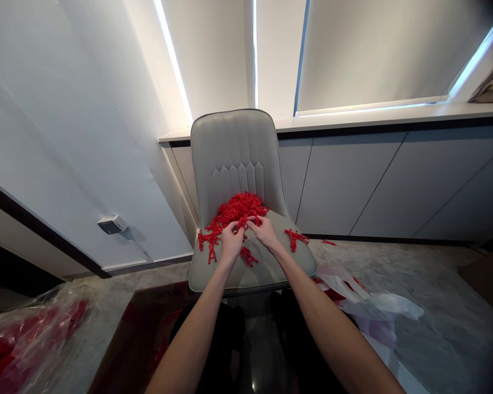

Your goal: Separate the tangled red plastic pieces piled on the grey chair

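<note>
My left hand (232,239) and my right hand (264,231) are close together over the seat of a grey padded chair (273,273). Between their fingertips both pinch a small red knotted piece (242,222), partly covered by the fingers. Just behind the hands rises a heap of similar red pieces (242,204), shiny and cord-like. Small clusters of them lie apart on the seat: one cluster (212,246) left of my left hand, another (248,256) below the hands, and a third (296,239) near the right edge.
A cardboard box (121,334) stands on the floor below the chair's left front. Clear plastic bags with red contents (33,334) lie far left; white plastic bags (373,309) lie on the right. Behind the chair run low cabinets (353,175). A socket box (112,224) juts from the left wall.
</note>
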